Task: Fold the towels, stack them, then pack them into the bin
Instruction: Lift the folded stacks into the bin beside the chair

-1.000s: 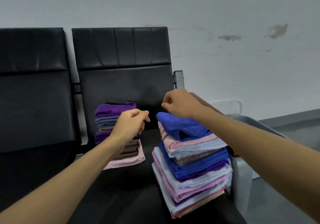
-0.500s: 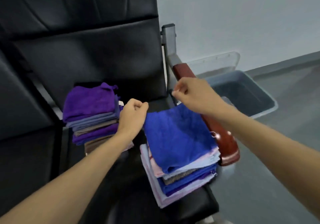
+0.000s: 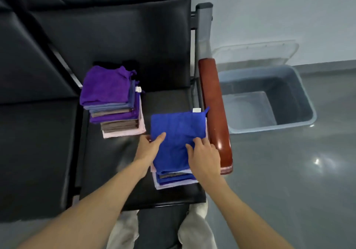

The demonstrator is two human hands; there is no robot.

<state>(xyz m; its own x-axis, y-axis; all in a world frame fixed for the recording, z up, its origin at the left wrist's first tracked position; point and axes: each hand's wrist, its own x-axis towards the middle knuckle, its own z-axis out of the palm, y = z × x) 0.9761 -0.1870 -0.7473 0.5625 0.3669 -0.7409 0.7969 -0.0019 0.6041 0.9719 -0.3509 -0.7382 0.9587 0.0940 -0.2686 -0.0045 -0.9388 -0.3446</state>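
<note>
Blue towel (image 3: 177, 138) lies spread flat on top of the towel pile (image 3: 173, 180), right under both grips. L grip (image 3: 149, 148) pinches its left edge: thumb on top, fingers tucked at the edge. R grip (image 3: 204, 156) isn't clamped on anything; fingers spread & pressing on the cloth's right part. White tag (image 3: 196, 110) sits at the towel's far corner, away from both grips. Pile is on the black seat (image 3: 115, 171), just beside the brown armrest (image 3: 215, 113), which runs just right of R grip. Folded stack (image 3: 111, 102), purple on top, sits beyond & left of L grip, apart from the pile. Grey bin (image 3: 306, 102) is on the floor well right of R grip, past the armrest. Clear lid (image 3: 256, 54) stands behind it, against the wall.
</note>
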